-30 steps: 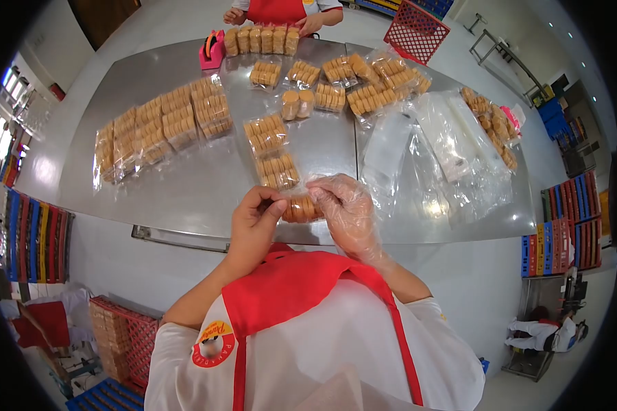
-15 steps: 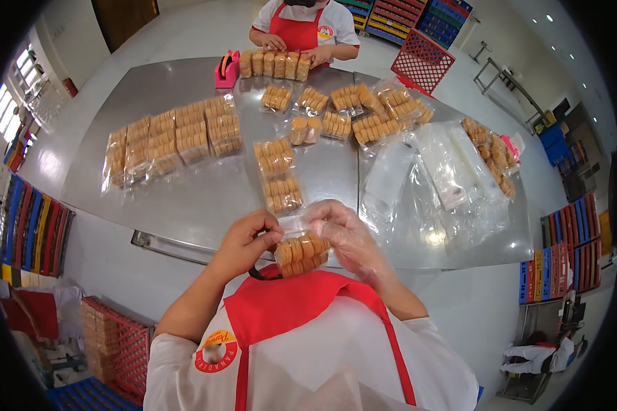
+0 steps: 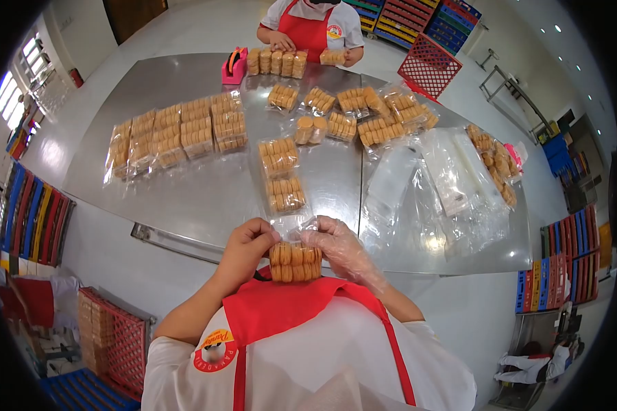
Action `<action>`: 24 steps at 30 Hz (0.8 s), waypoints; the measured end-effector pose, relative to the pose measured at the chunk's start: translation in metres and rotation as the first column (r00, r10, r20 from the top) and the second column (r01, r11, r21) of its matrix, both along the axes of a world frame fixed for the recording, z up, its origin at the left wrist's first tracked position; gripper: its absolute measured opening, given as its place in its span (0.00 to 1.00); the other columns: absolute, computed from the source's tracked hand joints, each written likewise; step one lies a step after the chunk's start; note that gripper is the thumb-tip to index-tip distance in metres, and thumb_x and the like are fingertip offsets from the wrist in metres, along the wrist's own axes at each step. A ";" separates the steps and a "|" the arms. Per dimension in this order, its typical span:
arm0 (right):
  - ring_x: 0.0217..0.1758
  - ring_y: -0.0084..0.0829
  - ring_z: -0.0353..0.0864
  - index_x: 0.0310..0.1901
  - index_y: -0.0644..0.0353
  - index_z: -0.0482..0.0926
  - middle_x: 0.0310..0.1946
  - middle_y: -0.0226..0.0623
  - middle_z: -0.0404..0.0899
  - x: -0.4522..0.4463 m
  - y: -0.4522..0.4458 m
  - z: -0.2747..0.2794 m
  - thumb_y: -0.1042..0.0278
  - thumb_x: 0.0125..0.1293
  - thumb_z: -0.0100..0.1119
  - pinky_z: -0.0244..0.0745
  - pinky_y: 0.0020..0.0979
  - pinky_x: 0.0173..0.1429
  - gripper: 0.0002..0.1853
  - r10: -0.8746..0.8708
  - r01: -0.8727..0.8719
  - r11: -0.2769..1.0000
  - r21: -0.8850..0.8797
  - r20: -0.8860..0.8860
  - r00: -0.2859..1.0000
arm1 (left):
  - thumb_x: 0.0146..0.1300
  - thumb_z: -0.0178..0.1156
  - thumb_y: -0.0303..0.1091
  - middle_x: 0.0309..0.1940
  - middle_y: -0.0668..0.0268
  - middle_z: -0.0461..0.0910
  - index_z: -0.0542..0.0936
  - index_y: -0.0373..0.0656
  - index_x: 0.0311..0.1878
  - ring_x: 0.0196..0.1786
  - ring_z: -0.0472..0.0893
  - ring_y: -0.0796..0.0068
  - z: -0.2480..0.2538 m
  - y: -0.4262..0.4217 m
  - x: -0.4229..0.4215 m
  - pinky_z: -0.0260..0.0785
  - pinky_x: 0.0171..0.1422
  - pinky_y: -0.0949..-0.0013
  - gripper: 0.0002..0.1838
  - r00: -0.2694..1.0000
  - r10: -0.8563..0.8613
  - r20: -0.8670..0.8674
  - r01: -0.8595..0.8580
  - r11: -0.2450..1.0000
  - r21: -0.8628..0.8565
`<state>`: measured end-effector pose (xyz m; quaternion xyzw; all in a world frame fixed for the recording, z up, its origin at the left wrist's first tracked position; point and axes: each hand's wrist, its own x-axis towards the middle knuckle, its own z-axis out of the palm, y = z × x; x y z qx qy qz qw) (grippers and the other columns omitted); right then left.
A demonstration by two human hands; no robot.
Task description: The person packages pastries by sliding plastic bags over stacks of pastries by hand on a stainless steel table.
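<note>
A clear bag of round biscuits [image 3: 295, 263] hangs at the table's near edge, in front of the red apron. My bare left hand [image 3: 248, 245] pinches the left corner of its plastic top. The right corner is pinched by my right hand [image 3: 339, 246], which wears a clear plastic glove. Just beyond, two biscuit packs [image 3: 285, 194] lie one behind the other on the metal table [image 3: 206, 198]. Rows of filled packs [image 3: 175, 137] stand at the left, and several smaller packs [image 3: 380, 130] lie toward the back right.
Empty clear bags [image 3: 445, 171] and a large bag of loose biscuits [image 3: 493, 161] lie at the right. A pink tape dispenser [image 3: 234, 66] stands at the back. Across the table, a co-worker [image 3: 307, 34] in a red apron handles packs. Crates [image 3: 428, 65] stand beyond.
The bag between my hands has come up and back from the table edge, and its biscuits now hang in line below my fingers. The co-worker's one hand has moved a pack right, away from the row.
</note>
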<state>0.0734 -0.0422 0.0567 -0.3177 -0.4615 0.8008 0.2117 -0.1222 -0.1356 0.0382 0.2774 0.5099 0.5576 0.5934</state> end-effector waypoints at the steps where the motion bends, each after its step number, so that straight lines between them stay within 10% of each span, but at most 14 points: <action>1: 0.48 0.22 0.77 0.42 0.63 0.80 0.40 0.33 0.81 0.000 0.000 -0.001 0.69 0.70 0.62 0.71 0.26 0.57 0.06 -0.021 0.021 0.999 0.034 -0.010 1.000 | 0.69 0.60 0.30 0.36 0.71 0.77 0.77 0.39 0.36 0.41 0.76 0.80 0.001 0.000 0.002 0.73 0.43 0.71 0.06 0.969 0.042 -0.244 -0.019 0.995 0.094; 3: 0.48 0.22 0.77 0.44 0.64 0.80 0.40 0.33 0.81 -0.001 -0.002 0.001 0.69 0.70 0.62 0.71 0.27 0.58 0.07 -0.062 0.065 0.993 0.100 -0.031 0.998 | 0.69 0.59 0.30 0.37 0.69 0.77 0.77 0.40 0.36 0.40 0.76 0.79 0.004 0.000 0.006 0.71 0.44 0.72 0.06 0.732 0.178 -0.657 0.015 0.961 0.277; 9: 0.49 0.22 0.76 0.45 0.64 0.79 0.42 0.33 0.80 -0.002 -0.003 0.006 0.71 0.70 0.61 0.71 0.28 0.59 0.07 -0.099 0.103 0.990 0.097 -0.046 0.994 | 0.70 0.61 0.35 0.38 0.69 0.79 0.78 0.41 0.43 0.39 0.77 0.79 0.016 0.000 0.010 0.73 0.41 0.71 0.08 0.974 0.042 0.221 -0.026 0.997 -0.075; 24: 0.50 0.27 0.77 0.43 0.65 0.77 0.49 0.36 0.79 0.002 -0.003 -0.005 0.73 0.67 0.55 0.78 0.33 0.55 0.06 0.092 -0.088 0.985 -0.146 0.020 0.996 | 0.66 0.60 0.24 0.50 0.55 0.83 0.80 0.31 0.52 0.54 0.82 0.61 -0.007 -0.019 0.009 0.75 0.63 0.58 0.12 0.882 0.096 0.462 -0.022 0.986 -0.163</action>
